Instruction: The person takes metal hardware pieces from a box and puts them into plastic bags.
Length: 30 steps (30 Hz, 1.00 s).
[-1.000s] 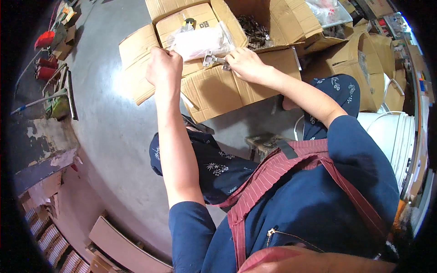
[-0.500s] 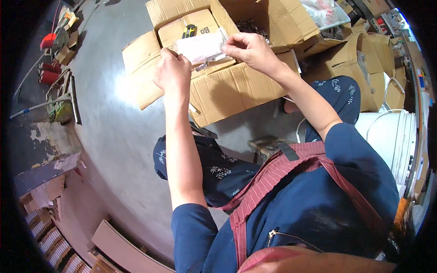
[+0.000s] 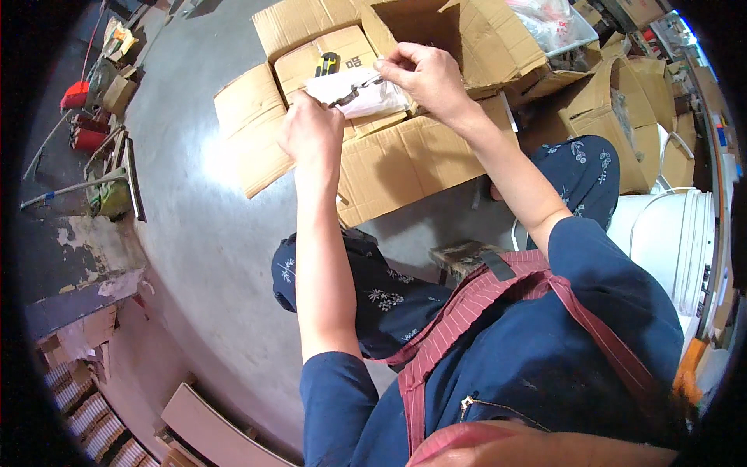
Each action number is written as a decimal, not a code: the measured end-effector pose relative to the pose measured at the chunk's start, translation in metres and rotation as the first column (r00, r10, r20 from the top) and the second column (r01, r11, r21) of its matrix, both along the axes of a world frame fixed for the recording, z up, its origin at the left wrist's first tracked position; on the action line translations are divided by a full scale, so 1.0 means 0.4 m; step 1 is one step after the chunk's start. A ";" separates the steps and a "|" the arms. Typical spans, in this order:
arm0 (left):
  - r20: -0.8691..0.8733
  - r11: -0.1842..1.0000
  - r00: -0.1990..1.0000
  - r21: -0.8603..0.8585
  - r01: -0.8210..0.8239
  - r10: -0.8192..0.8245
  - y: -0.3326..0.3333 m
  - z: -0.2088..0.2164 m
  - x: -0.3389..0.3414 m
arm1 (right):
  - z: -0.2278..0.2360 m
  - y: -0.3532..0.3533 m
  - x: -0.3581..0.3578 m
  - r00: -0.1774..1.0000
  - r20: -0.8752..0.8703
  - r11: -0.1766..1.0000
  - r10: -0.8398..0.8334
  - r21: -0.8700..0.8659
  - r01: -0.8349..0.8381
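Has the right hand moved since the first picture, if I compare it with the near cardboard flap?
Yes. Against the near cardboard flap, the right hand is now higher in the picture, farther from it.

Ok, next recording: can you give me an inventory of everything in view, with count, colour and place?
metal piece: at least one, dark and silvery, between the hands
packet: one, white, behind the metal piece
knife: one, black and yellow, beyond the packet
open box: one, brown, under the hands
other boxes: several, brown, upper right
tub: one, white, upper right
bucket: one, white, right
stool: one, brown, between the legs
red objects: at least two, red, left
floor: one, grey, centre left
edge clutter: mixed, too small to count
apron: one, striped maroon, on the person
left hand: one, bare, left of the packet
right hand: one, bare, right of the knife
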<state>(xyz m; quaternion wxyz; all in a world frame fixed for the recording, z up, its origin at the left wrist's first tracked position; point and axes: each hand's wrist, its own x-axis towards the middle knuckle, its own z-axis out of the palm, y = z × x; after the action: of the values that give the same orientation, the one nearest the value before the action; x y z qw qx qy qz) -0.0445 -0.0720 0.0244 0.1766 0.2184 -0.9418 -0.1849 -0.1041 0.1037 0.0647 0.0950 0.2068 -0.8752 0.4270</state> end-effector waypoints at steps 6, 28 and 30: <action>-0.061 0.995 0.997 0.091 0.046 -0.040 0.025 0.014 0.011 | -0.016 -0.031 0.000 0.973 -0.230 0.997 -0.035 0.061 0.050; -0.035 0.965 0.997 0.250 0.073 -0.066 0.024 0.047 0.003 | -0.008 -0.006 0.017 0.932 -0.363 0.991 -0.008 0.122 0.056; -0.056 0.958 0.993 0.261 0.119 -0.108 0.031 0.034 0.002 | -0.025 -0.031 0.025 0.906 -0.422 0.987 0.025 0.155 0.045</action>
<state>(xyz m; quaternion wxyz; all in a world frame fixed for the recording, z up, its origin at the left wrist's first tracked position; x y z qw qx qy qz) -0.0437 -0.0595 0.0381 0.1545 0.1816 -0.9158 -0.3230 -0.0940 0.0912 0.0547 0.2672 0.2966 -0.8665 0.2997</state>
